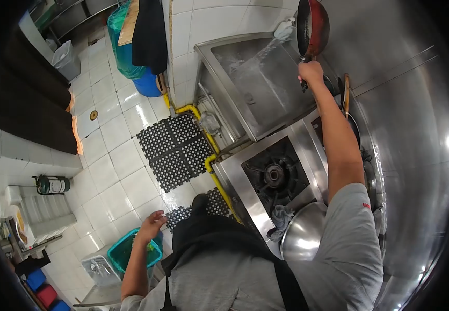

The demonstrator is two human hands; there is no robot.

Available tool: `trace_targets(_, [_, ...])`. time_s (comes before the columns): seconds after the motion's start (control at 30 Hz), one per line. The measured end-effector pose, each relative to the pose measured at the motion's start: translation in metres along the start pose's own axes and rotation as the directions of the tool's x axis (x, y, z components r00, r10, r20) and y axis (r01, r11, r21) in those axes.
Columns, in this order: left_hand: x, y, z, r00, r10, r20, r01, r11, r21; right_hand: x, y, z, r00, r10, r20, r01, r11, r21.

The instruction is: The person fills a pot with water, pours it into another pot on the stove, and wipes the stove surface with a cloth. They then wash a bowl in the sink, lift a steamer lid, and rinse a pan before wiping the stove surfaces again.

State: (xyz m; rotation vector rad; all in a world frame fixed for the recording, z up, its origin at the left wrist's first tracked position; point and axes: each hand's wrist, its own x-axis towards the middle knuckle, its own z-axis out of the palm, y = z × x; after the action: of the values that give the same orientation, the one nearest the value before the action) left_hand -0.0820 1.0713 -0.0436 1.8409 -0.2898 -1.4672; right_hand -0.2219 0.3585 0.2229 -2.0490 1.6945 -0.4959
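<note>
My right hand [311, 72] is wrapped round the black handle of a frying pan [317, 28] with a red outside. The pan is tilted on its side, held up near the steel wall at the far right corner of a steel sink [227, 83]. Beside the pan, water runs from a whitish tap fitting [285, 29] into the sink. My left hand [152, 226] hangs low at my left side, fingers apart and slightly bent, with nothing in it. Closest to it is a teal-lined bin [113, 255] with green scraps inside.
A gas burner [273, 175] lies between me and the sink. A metal bowl [305, 233] and a grey cloth [280, 220] sit beside it. Yellow pipe [211, 168] runs along the stove's base. Black rubber mats [175, 150] cover part of the tiled floor. A blue barrel [146, 85] stands ahead.
</note>
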Motion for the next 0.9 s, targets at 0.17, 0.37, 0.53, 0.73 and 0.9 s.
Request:
trace_targets(0.17, [0.011,0.007,-0.006,0.999,0.039,0.025,-0.04,0.999,0.017,-0.03,0.009,-0.022,0.992,0.115,-0.051,-0.111,0.992,0.066])
trace_targets(0.37, [0.021,0.006,-0.004,0.997,0.006,0.071,-0.015,0.992,0.127,-0.061,0.077,-0.038,0.957,0.219,0.189,-0.289,0.695,0.659])
trace_targets(0.53, [0.037,0.023,0.006,0.991,-0.016,0.131,-0.027,0.947,0.32,-0.172,0.156,-0.078,0.882,0.086,0.462,-0.47,0.199,0.86])
trace_targets(0.73, [0.075,0.062,0.069,0.934,0.004,0.358,-0.157,0.903,0.4,-0.403,0.213,-0.035,0.873,0.118,0.473,-0.487,0.214,0.846])
trace_targets(0.9, [0.1,0.092,0.168,0.74,0.018,0.672,-0.345,0.868,0.358,-0.487,0.236,0.052,0.752,0.213,0.624,-0.626,-0.068,0.777])
